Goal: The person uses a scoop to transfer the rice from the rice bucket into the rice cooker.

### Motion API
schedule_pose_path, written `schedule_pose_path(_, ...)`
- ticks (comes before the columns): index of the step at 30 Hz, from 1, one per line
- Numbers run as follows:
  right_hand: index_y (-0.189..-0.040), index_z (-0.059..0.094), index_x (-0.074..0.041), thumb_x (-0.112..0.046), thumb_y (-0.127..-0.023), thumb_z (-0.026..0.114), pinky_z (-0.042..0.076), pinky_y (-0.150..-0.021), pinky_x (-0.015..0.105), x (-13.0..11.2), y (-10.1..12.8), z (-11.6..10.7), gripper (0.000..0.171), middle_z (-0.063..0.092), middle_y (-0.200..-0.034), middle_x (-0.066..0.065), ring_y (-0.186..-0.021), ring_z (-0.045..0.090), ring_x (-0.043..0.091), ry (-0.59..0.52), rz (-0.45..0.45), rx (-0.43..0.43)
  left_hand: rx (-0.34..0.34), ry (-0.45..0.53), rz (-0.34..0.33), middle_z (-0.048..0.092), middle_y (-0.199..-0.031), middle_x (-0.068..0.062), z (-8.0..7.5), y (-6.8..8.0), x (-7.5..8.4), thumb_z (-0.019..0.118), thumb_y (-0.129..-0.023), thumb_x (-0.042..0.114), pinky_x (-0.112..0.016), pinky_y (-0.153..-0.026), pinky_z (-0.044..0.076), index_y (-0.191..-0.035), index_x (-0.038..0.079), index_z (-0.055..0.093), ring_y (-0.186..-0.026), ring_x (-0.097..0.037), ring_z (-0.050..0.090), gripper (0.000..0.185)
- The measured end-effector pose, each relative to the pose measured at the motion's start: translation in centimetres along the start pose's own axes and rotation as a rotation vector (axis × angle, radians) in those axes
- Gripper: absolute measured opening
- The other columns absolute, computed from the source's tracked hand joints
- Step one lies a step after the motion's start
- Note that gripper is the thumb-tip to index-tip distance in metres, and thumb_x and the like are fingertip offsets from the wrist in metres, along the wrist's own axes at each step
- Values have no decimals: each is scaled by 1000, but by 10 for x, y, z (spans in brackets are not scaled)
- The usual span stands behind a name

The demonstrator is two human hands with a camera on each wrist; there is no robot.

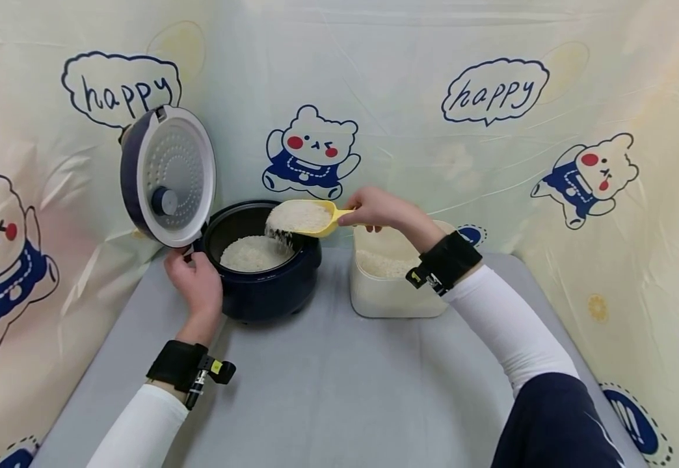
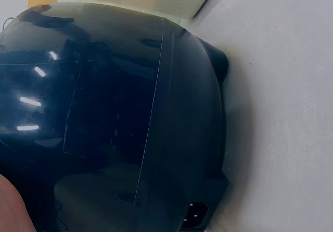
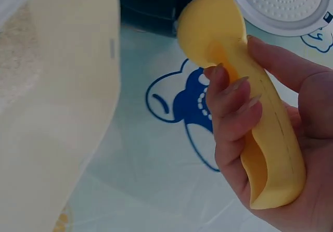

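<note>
Right hand (image 1: 374, 209) w/ scoop (image 1: 307, 218) over cooker (image 1: 263, 286), beside rice tub (image 1: 395, 296).

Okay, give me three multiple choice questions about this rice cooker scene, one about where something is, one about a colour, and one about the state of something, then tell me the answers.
1. Where does the white rice container stand relative to the rice cooker?
A. To its right
B. To its left
C. On top of it

2. What colour is the scoop in the right hand?
A. Red
B. Yellow
C. Green

3. How is the cooker's lid?
A. Shut
B. Lying flat on the table
C. Swung up and open

Answers:
1 A, the head view shows the container beside the cooker on the right.
2 B, the head and right wrist views both show a yellow scoop.
3 C, the lid stands upright, showing its white underside, with the left hand at the cooker's side.
</note>
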State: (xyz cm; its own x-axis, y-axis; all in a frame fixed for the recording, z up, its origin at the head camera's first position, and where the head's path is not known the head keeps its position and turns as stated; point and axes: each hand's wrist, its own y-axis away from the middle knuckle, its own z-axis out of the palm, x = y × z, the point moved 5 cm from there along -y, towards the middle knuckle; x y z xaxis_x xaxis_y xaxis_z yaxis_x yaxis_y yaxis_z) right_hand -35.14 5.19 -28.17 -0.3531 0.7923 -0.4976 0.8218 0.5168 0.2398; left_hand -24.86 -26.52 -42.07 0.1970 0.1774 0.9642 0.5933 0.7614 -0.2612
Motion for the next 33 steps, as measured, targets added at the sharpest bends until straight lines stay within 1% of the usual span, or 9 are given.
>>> schedule_pose_path(3,-108,76,-6,-28,-99,71,45,-58,28,-14,-4,-3,25,51,-77,3,-62,51,21,45,-4,14,-4,6,-11,49,-133,-15,0,-1,0,43,-103,5,-33,-109,34,-133,-8,59,-123,-22,44,37)
schedule_pose_path(7,-100,74,-5,-26,-99,69,48,-58,28,-27,-5,-5,22,45,-73,2,-62,53,21,94,-24,53,0,1,-8,50,-133,-16,1,-1,1,43,-102,5,-32,-110,33,-132,-9,59,-124,-23,44,37)
schedule_pose_path(9,-97,73,-5,-25,-99,68,48,-59,29,-33,-5,-6,21,45,-71,2,-63,54,21,117,-30,73,2,-1,-3,50,-133,-16,1,-2,1,43,-102,4,-32,-111,33,-131,-10,58,-124,-23,44,36)
schedule_pose_path(12,-98,74,-6,-24,-99,66,48,-62,28,-38,-5,-7,20,51,-75,3,-67,54,21,160,-25,97,1,2,-9,50,-133,-15,2,-1,1,43,-102,4,-31,-110,33,-132,-10,58,-124,-22,44,37)
schedule_pose_path(16,-104,77,-5,-23,-99,66,41,-66,28,-42,-5,-7,21,56,-85,5,-77,53,22,226,-22,132,4,15,-24,49,-134,-14,2,0,0,43,-102,4,-30,-110,34,-133,-9,58,-123,-19,44,37)
schedule_pose_path(19,-105,78,-5,-22,-99,66,37,-69,29,-44,-3,-7,21,58,-88,6,-81,52,23,258,-22,158,9,14,-17,49,-133,-15,1,0,0,43,-101,3,-31,-109,34,-131,-10,58,-123,-21,45,36)
schedule_pose_path(25,-106,78,-7,-21,-98,66,37,-69,29,-46,-3,-5,20,62,-89,5,-83,53,23,301,-31,213,14,9,-9,49,-133,-16,1,0,0,43,-101,3,-32,-109,34,-130,-11,58,-124,-25,46,36)
schedule_pose_path(30,-108,77,-9,-22,-99,65,37,-68,29,-48,-2,-3,19,61,-90,5,-83,54,23,331,-27,225,11,7,-9,49,-133,-15,1,0,-1,43,-101,3,-32,-109,34,-131,-11,58,-124,-25,46,36)
schedule_pose_path(33,-109,76,-9,-20,-99,64,37,-66,29,-52,-1,-1,19,62,-90,5,-83,54,22,355,-40,237,12,5,-1,49,-132,-15,1,0,-1,44,-101,3,-33,-110,34,-131,-11,58,-125,-25,45,36)
